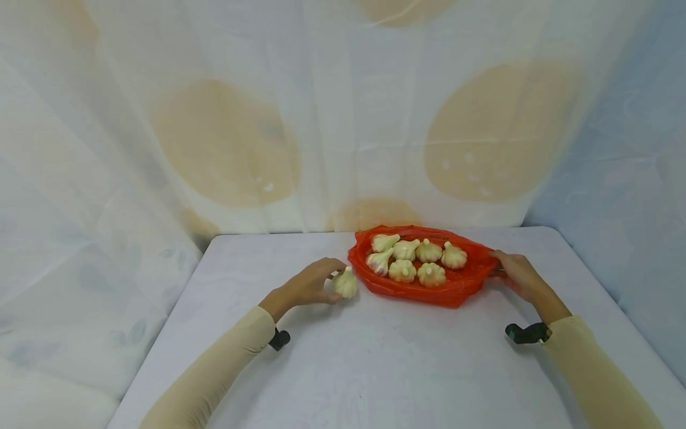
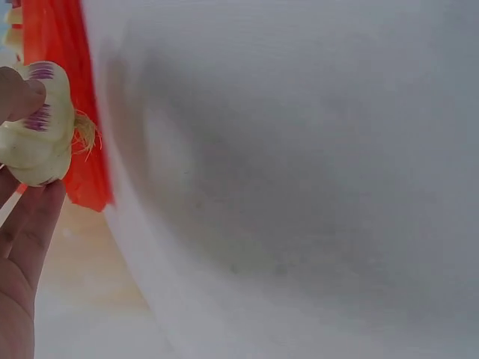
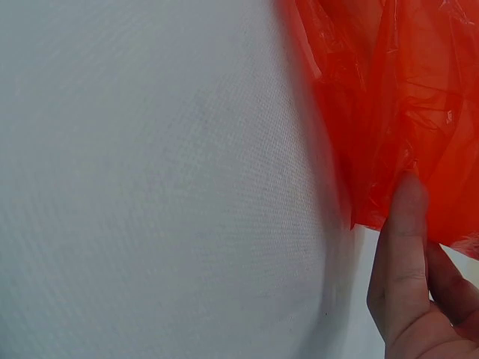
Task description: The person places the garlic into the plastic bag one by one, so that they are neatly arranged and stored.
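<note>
My left hand [image 1: 313, 285] pinches a garlic bulb [image 1: 345, 283] between thumb and fingers, just left of a red plastic bag [image 1: 450, 298]. In the left wrist view the bulb [image 2: 34, 153] has purple streaks and a tuft of dry roots. Several more whitish garlic bulbs [image 1: 402, 271] lie inside the bag, whose mouth is spread wide. At the bag's right end, my right hand [image 1: 518, 275] grips its edge. The right wrist view has the thumb [image 3: 408, 213] against the crinkled red plastic [image 3: 441, 127], with the other fingers partly hidden.
The bag rests near the back edge of a table with a white covering [image 1: 386, 357]. Behind it hangs a pale curtain [image 1: 364, 119] with tan round patches. More pale sheeting [image 1: 638, 208] borders the right side. Each wrist wears a dark strapped device [image 1: 527, 333].
</note>
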Motion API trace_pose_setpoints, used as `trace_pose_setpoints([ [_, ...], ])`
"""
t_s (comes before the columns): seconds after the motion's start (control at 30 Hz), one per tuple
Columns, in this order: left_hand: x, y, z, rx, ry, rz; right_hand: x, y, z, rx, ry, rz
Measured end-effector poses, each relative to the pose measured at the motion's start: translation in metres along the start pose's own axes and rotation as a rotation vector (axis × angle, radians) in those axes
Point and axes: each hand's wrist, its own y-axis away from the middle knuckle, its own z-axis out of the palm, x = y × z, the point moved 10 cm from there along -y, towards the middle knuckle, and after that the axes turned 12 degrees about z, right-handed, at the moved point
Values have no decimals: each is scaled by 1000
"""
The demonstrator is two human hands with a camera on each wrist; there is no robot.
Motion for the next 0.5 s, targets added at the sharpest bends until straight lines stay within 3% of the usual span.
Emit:
trace_pose_setpoints([
  [0.27, 6, -15, -27, 156, 136, 48, 0, -1, -1, 2, -3, -2],
  [0.5, 11, -35, -44, 290, 230, 138, 0, -2, 0, 0, -5, -11],
])
